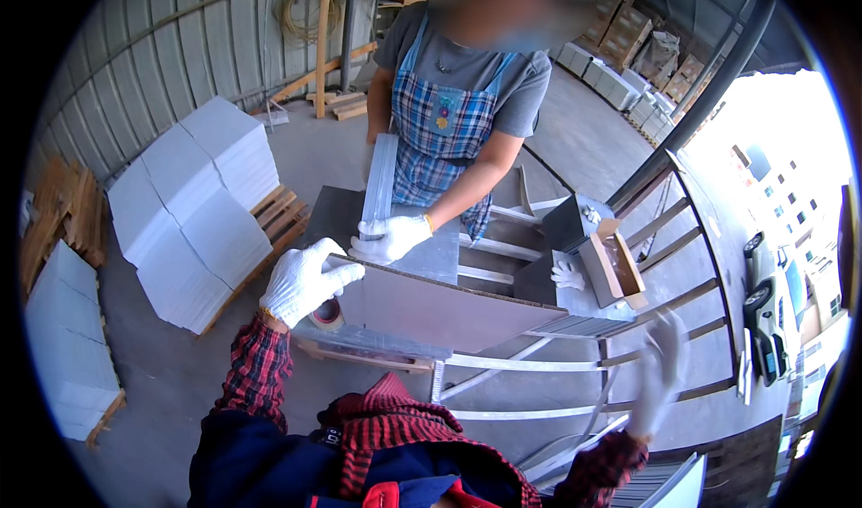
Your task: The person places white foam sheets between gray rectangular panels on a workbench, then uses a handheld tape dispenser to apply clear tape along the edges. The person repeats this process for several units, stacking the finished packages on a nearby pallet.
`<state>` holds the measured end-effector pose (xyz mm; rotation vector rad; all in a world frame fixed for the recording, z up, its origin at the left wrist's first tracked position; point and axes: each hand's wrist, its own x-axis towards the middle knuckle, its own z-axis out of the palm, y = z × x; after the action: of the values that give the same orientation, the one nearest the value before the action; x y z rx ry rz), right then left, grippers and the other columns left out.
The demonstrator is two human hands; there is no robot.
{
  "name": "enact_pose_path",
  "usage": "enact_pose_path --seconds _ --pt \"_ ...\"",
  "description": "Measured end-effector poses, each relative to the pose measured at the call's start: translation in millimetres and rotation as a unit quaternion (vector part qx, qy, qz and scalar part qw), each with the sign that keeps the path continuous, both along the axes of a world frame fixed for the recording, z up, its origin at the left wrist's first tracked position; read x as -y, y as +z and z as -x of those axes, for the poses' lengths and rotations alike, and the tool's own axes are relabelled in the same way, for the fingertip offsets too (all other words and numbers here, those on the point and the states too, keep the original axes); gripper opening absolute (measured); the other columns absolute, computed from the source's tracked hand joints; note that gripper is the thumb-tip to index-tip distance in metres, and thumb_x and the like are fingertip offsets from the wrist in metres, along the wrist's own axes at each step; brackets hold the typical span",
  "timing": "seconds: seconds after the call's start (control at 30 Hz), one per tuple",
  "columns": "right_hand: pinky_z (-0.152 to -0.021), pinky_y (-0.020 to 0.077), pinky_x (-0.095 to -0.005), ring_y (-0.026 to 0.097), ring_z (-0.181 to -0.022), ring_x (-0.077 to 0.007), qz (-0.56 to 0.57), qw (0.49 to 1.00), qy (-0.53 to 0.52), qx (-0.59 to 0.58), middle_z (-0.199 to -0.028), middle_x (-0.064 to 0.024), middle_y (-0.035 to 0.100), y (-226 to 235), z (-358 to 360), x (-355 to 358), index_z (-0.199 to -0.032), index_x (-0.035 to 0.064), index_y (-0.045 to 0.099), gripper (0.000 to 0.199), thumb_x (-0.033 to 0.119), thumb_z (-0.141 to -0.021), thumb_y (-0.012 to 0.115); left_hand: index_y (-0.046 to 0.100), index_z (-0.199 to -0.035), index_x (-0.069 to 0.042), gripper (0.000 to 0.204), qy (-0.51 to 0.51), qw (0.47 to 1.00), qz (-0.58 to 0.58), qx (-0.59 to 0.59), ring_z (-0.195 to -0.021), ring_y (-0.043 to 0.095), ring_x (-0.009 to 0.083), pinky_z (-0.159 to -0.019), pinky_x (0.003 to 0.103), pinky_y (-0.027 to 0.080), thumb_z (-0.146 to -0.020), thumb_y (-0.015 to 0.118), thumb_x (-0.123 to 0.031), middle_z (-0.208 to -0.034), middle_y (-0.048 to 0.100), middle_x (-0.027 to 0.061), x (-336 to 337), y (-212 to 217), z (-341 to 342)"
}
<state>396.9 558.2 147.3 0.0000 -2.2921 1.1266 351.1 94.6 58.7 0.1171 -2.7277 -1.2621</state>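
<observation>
My left hand (310, 283), in a white knit glove, grips the upper left corner of a large thin panel (458, 313). The panel stands on edge with its pale, pinkish-grey face toward me. My right hand (663, 369), also gloved, is smeared by motion, its fingers stretched out and empty above a metal frame (530, 362) at the right. Beneath my left hand lies a roll of tape (328, 314). Across the panel, a co-worker's gloved hand (389, 238) rests by the foot of an upright narrow pale slab (381, 177), on a dark grey surface (431, 258).
White tile stacks (193, 212) stand on pallets at the left. An open cardboard box (613, 265) and a loose white glove (567, 275) lie on grey stacks at the right. A metal post (718, 86) rises behind. Parked cars (763, 319) stand outside.
</observation>
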Motion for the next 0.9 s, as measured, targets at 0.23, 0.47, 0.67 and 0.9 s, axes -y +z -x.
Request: enact_pose_path --seconds 0.23,0.47,0.67,0.9 --pt "-0.082 0.0543 -0.0424 0.067 -0.094 -0.0358 -0.468 0.799 0.362 0.110 -0.105 -0.0200 0.069 -52.0 119.1 101.2 -0.120 0.0053 0.066 0.049 0.034 -0.080 0.072 0.070 -0.097 -0.008 0.038 -0.035 0.974 0.225 -0.002 -0.083 0.070 0.0298 -0.074 0.042 0.053 -0.078 0.078 -0.040 -0.087 0.072 0.0119 13.8 19.8 -17.9" --pt "-0.065 0.0543 -0.0449 0.068 -0.074 -0.0346 -0.429 0.790 0.415 0.139 -0.078 -0.0162 0.069 -56.8 132.3 79.0 -0.095 0.0091 0.074 0.027 0.032 -0.086 0.063 0.071 -0.097 -0.005 0.042 -0.253 0.929 0.249 -0.104 -0.092 0.066 0.0345 -0.084 0.041 0.052 -0.062 0.080 -0.026 -0.099 0.070 0.0129 -32.8 62.5 16.8" --pt "-0.069 0.0573 -0.0444 0.070 -0.081 -0.0340 -0.424 0.824 0.372 0.052 -0.084 -0.0136 0.072 -89.4 161.2 108.0 -0.092 0.0120 0.075 0.020 0.021 -0.079 0.063 0.066 -0.116 0.000 0.050 -0.258 0.932 0.152 0.204 -0.092 0.067 0.0326 -0.090 0.039 0.052 -0.070 0.074 -0.017 -0.101 0.070 0.0146 -6.3 26.4 49.9" --pt "-0.064 0.0571 -0.0419 0.071 -0.076 -0.0290 -0.428 0.863 0.265 0.028 -0.080 -0.0097 0.071 -100.3 141.0 105.9 -0.090 0.0142 0.074 0.014 0.018 -0.078 0.067 0.069 -0.111 0.000 0.031 -0.258 0.929 0.254 0.078 -0.094 0.066 0.0381 -0.087 0.043 0.050 -0.085 0.066 -0.016 -0.103 0.070 0.0233 -26.6 29.1 59.0"
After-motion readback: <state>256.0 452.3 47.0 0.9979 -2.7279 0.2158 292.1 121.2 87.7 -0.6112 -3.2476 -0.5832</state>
